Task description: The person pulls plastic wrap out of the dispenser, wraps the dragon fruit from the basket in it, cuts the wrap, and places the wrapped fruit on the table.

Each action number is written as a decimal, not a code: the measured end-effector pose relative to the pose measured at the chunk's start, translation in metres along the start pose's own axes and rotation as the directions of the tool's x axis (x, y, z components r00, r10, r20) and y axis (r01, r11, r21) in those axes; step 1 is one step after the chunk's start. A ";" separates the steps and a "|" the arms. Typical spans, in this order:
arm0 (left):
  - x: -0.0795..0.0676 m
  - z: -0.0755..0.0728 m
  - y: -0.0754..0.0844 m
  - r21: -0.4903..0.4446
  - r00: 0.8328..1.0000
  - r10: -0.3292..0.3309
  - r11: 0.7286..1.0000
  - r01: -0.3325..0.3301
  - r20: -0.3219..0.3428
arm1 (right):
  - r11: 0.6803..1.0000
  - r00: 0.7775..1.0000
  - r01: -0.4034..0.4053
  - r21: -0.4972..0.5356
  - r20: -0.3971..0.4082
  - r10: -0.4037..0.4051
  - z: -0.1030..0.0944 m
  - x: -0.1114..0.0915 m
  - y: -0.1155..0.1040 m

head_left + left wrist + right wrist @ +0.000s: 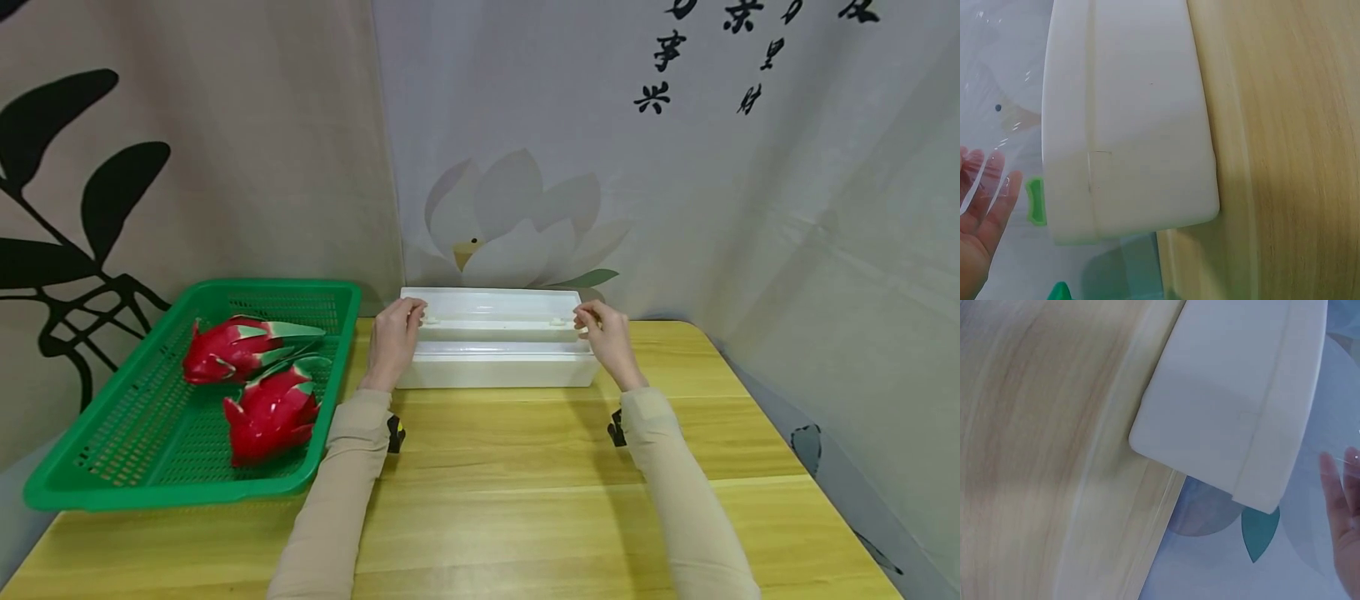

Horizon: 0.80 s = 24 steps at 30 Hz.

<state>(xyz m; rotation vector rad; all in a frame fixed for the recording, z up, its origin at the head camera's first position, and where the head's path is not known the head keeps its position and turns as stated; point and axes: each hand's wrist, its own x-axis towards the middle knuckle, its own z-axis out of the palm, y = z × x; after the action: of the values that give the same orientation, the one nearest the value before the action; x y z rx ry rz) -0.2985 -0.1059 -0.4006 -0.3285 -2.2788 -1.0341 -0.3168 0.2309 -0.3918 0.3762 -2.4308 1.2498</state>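
the step in hand seems to be drawing glossy, see-through film (1015, 126) from the smooth white oblong box (495, 372) near the wood-grained table's (510, 500) far edge; left hand (393, 337) and right hand (609, 337) pinch the film's sides, and the next move likely calls for even tension

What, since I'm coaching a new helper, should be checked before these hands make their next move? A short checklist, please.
1. Left hand pinches the clear film: ok, visible in the left wrist view.
2. Right hand pinches it too: ok, judging by its pose and a faint shine there.
3. White box resting on the table: ok.
4. Film free of the box: cannot tell; its lower edge is too faint.
5. Left sleeve clear of the green basket: cannot tell; it runs right beside the rim.
6. Two red fruits inside the basket: ok.
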 end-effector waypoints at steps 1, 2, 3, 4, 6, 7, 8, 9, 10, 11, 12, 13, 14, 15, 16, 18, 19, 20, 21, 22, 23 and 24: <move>0.000 0.000 0.000 0.000 1.000 0.001 1.000 -0.001 -0.001 | 1.000 1.000 0.001 0.004 -0.002 -0.001 0.000 0.000 0.000; 0.001 -0.001 0.001 0.000 1.000 0.002 1.000 -0.002 -0.003 | 1.000 1.000 0.004 0.005 -0.006 -0.004 -0.001 0.001 -0.001; 0.001 -0.001 0.001 0.001 1.000 0.005 1.000 -0.005 -0.006 | 1.000 1.000 0.008 0.005 -0.009 -0.008 -0.001 0.001 -0.001; 0.001 -0.001 0.001 0.002 1.000 0.006 1.000 -0.006 -0.008 | 1.000 1.000 0.012 0.004 -0.013 -0.012 -0.001 0.002 -0.001; 0.002 -0.001 0.002 0.003 1.000 0.007 1.000 -0.007 -0.011 | 1.000 1.000 0.022 0.002 -0.022 -0.022 -0.002 0.002 -0.002; 0.003 -0.001 0.003 0.001 1.000 0.008 1.000 -0.008 -0.013 | 1.000 0.999 0.027 0.000 -0.028 -0.027 -0.003 0.003 -0.002; 0.004 -0.002 0.003 0.000 1.000 0.010 1.000 -0.010 -0.015 | 1.000 0.999 0.031 -0.002 -0.035 -0.031 -0.003 0.003 -0.002; 0.004 -0.002 0.004 -0.003 1.000 0.011 1.000 -0.011 -0.017 | 0.999 0.999 0.036 -0.005 -0.041 -0.036 -0.004 0.003 -0.003; 0.005 -0.002 0.004 -0.006 1.000 0.012 1.000 -0.013 -0.019 | 0.999 0.998 0.041 -0.004 -0.046 -0.041 -0.004 0.004 -0.004; 0.005 -0.002 0.005 -0.009 1.000 0.017 1.000 -0.017 -0.024 | 0.999 0.998 0.045 -0.004 -0.053 -0.045 -0.005 0.004 -0.005; 0.006 -0.003 0.006 -0.013 0.999 0.018 1.000 -0.018 -0.028 | 0.999 0.997 0.045 -0.003 -0.057 -0.045 -0.005 0.004 -0.006; 0.006 -0.003 0.007 -0.014 0.999 0.020 1.000 -0.021 -0.035 | 0.999 0.997 0.044 -0.003 -0.059 -0.044 -0.005 0.005 -0.007; 0.007 -0.004 0.007 -0.014 0.999 0.022 1.000 -0.022 -0.041 | 0.999 0.997 0.046 -0.001 -0.062 -0.046 -0.006 0.005 -0.008; 0.008 -0.005 0.008 -0.012 0.999 0.024 1.000 -0.025 -0.047 | 0.999 0.997 0.047 -0.001 -0.064 -0.047 -0.006 0.006 -0.009; 0.008 -0.005 0.009 -0.012 0.998 0.027 1.000 -0.028 -0.053 | 0.999 0.997 0.046 0.000 -0.065 -0.046 -0.006 0.006 -0.010; 0.009 -0.007 0.011 -0.007 0.998 0.028 1.000 -0.029 -0.063 | 0.999 0.997 0.051 -0.007 -0.063 -0.051 -0.007 0.007 -0.012; 0.010 -0.007 0.012 -0.005 0.997 0.030 1.000 -0.031 -0.067 | 0.999 0.997 0.053 -0.008 -0.063 -0.054 -0.008 0.008 -0.013; 0.010 -0.008 0.013 -0.001 0.997 0.034 0.999 -0.034 -0.070 | 0.998 0.996 0.058 -0.006 -0.063 -0.058 -0.009 0.008 -0.014; 0.011 -0.009 0.014 0.000 0.997 0.036 0.999 -0.036 -0.072 | 0.998 0.996 0.063 -0.006 -0.064 -0.063 -0.010 0.009 -0.015; 0.012 -0.010 0.015 -0.002 0.996 0.040 0.999 -0.040 -0.076 | 0.998 0.995 0.070 -0.005 -0.065 -0.070 -0.011 0.009 -0.016; 0.013 -0.010 0.016 -0.001 0.996 0.042 0.999 -0.042 -0.078 | 0.997 0.994 0.082 -0.009 -0.069 -0.083 -0.012 0.010 -0.017; 0.014 -0.011 0.017 -0.002 0.996 0.045 0.999 -0.046 -0.080 | 0.996 0.993 0.086 -0.008 -0.074 -0.087 -0.013 0.010 -0.018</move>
<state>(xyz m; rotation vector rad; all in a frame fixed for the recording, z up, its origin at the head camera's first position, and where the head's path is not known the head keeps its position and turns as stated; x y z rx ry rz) -0.2973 -0.1035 -0.3765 -0.3329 -2.1886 -1.0104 -0.3162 0.2304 -0.3672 0.4218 -2.3296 1.1992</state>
